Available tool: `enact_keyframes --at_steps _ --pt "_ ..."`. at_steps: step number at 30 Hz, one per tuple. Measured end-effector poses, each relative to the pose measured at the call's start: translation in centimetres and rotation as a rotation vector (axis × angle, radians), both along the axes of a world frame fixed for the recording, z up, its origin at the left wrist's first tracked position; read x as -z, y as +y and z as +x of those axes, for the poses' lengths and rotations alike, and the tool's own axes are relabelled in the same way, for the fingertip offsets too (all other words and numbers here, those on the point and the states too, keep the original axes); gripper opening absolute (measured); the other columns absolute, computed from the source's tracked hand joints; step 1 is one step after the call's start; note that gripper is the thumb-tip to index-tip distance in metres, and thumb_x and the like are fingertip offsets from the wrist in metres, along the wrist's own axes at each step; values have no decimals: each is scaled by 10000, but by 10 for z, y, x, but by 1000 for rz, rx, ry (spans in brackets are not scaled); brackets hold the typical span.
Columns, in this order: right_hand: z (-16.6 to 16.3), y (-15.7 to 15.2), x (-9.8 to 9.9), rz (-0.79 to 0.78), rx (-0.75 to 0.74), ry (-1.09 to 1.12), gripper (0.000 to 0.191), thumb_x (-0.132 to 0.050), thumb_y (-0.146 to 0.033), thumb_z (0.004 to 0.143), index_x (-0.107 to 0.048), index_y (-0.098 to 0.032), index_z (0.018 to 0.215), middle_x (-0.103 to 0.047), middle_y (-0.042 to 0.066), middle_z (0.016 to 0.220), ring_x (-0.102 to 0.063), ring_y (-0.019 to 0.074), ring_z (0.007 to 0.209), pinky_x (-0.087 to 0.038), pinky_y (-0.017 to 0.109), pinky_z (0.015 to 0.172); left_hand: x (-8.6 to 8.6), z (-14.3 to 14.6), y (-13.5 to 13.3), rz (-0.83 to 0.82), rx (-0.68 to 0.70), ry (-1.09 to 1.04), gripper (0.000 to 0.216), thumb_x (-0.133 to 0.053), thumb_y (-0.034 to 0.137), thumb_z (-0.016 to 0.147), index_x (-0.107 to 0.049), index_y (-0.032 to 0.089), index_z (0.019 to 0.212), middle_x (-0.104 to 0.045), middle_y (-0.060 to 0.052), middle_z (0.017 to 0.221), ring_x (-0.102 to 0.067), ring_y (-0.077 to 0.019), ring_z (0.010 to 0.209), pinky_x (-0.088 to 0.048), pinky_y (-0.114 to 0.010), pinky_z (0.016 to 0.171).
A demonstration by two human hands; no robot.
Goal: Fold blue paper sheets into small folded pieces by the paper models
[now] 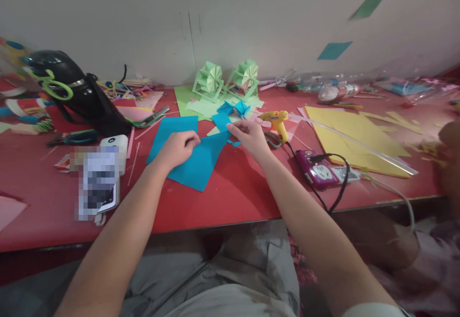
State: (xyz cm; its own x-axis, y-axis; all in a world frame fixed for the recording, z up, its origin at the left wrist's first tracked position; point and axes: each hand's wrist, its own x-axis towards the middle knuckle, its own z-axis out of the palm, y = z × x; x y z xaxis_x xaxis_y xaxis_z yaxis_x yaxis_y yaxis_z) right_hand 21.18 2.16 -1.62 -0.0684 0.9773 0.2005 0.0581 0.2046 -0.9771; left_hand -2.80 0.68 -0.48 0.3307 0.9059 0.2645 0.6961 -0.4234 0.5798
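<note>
Blue paper (pixel 197 170) lies partly on the red table, its right corner raised. My right hand (pixel 249 137) pinches that corner between thumb and fingers. Curled over the upper edge of the same paper, my left hand (pixel 178 148) grips it; a small dark spot shows between its fingers, and I cannot tell what it is. Another blue sheet (pixel 176 127) lies behind and left of it. Just beyond my right hand are a small blue piece (pixel 221 121) and folded blue paper shapes (pixel 234 109).
Two pale green paper wheels on stands (pixel 209 79) are at the back. A yellow glue gun (pixel 276 121), purple power strip (pixel 318 169) and yellow paper (pixel 352 139) lie to the right. Left are a phone (pixel 98 180) and black bottle (pixel 89 99). Another person's arm (pixel 451 151) is far right.
</note>
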Motion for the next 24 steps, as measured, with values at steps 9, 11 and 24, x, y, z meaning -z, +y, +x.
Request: enact_keyframes --at_steps 9,11,24 --pt "-1 -5 -4 162 -27 -162 367 -672 -538 816 -660 -203 664 -634 12 608 -550 138 573 -426 278 572 -4 11 -7 -28 23 -30 251 -548 429 922 -686 230 856 -737 -47 878 -642 -227 814 -418 -307 695" --pt "-4 -8 -5 174 -34 -192 361 -673 -529 819 -672 -202 666 -638 13 617 -551 141 581 -421 279 579 -6 17 -10 -6 45 -49 261 -526 425 938 -685 226 882 -735 -46 877 -641 -222 806 -415 -303 689" --pt "-10 -16 -12 204 -80 -172 331 -664 -516 840 -717 -205 738 -675 19 700 -578 147 656 -453 273 637 -3 31 -15 101 36 -141 214 -525 347 940 -648 196 852 -688 -31 794 -606 -177 740 -422 -282 674"
